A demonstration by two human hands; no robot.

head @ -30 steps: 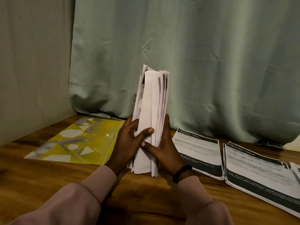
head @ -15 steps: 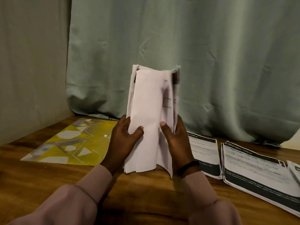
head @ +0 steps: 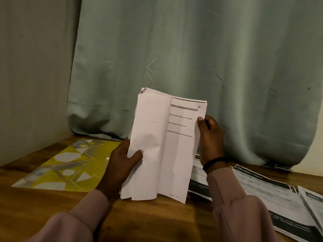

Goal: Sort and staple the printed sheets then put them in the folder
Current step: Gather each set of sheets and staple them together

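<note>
Head view: bundle of printed sheets (head: 162,154) upright above wooden table (head: 157,222), partly spread.
Left hand (head: 120,165): fingers clamped on bundle's left edge, thumb on front.
Right hand (head: 210,137): pinching right edge.
Folder (head: 57,165): yellow, flat at left.
Stacks (head: 262,193): flat at right.
</note>
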